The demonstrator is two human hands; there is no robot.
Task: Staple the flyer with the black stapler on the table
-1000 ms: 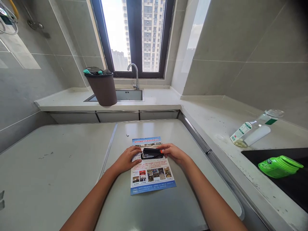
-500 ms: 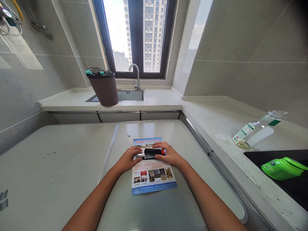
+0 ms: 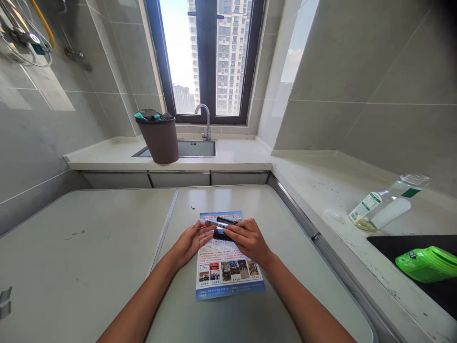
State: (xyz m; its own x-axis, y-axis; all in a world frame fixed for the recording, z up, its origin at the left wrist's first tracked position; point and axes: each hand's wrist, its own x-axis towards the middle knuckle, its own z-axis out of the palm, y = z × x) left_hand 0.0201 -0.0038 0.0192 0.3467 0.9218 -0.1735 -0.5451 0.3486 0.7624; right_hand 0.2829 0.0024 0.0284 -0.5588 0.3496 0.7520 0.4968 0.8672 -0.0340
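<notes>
A black stapler (image 3: 223, 234) lies above a printed flyer (image 3: 228, 257), its parts spread apart so the shiny metal magazine shows between the black pieces. My right hand (image 3: 250, 240) is closed around the stapler's right side. At its left end is my left hand (image 3: 193, 242), fingers stretched out and slightly apart; the fingertips reach the stapler, though whether they press on it I cannot tell. Under both hands the flyer rests flat on the white table (image 3: 171, 295), with blue bands at top and bottom and rows of small photos.
A small dark scrap (image 3: 193, 207) lies beyond the flyer. Behind the table, a brown bin (image 3: 160, 143) stands by a sink (image 3: 198, 148) with a faucet (image 3: 207, 121). On the right counter are a clear bottle (image 3: 387, 205) and a green container (image 3: 426, 264).
The stapler has gone from closed to opened up, and it is turned slightly. My right hand has shifted over it; my left hand's fingers have straightened. The view has tilted slightly.
</notes>
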